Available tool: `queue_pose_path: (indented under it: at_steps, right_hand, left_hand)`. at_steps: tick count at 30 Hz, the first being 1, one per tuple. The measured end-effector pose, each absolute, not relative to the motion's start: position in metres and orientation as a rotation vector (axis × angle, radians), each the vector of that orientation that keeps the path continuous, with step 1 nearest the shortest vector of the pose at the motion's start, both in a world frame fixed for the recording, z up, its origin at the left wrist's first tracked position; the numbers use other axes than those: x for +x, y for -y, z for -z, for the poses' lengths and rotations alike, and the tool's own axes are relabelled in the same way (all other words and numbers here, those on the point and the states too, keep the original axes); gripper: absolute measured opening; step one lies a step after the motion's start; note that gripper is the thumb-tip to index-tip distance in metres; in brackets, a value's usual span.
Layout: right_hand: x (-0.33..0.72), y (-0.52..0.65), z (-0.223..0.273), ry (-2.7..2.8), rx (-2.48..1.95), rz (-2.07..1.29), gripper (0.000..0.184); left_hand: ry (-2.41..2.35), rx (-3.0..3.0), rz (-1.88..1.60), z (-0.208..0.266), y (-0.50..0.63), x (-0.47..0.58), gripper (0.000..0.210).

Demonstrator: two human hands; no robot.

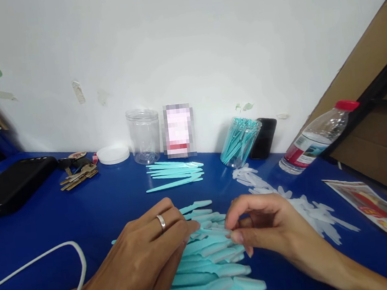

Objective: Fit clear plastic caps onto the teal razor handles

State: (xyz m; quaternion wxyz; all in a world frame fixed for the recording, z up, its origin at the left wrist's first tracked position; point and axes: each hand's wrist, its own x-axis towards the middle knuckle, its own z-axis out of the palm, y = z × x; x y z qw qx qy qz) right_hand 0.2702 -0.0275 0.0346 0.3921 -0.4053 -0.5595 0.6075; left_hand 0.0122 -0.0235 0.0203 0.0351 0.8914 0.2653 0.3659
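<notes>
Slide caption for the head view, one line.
Left hand and right hand at turquoise sticks on a blue table, translucent pieces strewn to the right.

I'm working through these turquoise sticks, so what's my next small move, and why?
Perhaps steady the left hand and ease the right hand gently outward, testing whether the tip of one turquoise stick slides free: the right hand's thumb and forefinger are at that tip, the left hand is close by, and loose translucent pieces lie beyond the right hand.
</notes>
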Motion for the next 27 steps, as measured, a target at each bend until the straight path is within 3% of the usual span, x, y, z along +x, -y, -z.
queue_pose_path:
  at_steps: [13,27]
  right_hand:
    - [0.265,0.028,-0.038,1.410,-1.066,-1.606,0.029]
    - [0.270,0.018,-0.045,1.352,-1.131,-1.465,0.022]
  left_hand:
    - [-0.823,2.792,-1.109,-0.019,0.025,0.014,0.036]
    - [-0.932,2.571,-1.153,-0.012,0.009,0.007,0.032]
